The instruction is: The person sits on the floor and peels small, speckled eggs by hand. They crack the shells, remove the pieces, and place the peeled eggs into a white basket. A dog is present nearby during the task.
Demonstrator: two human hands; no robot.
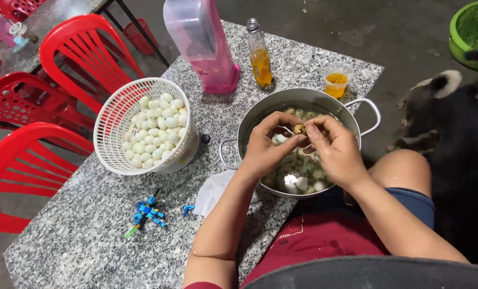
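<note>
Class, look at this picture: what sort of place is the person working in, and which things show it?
Probably a simple eatery or home food-prep spot: a speckled stone table, red plastic chairs, a steel pot and a white basket of peeled small eggs.

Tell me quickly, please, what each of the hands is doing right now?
Left hand: closed, fingertips pinching the small speckled egg over the pot.
Right hand: closed, pinching the same egg from the other side.
</note>
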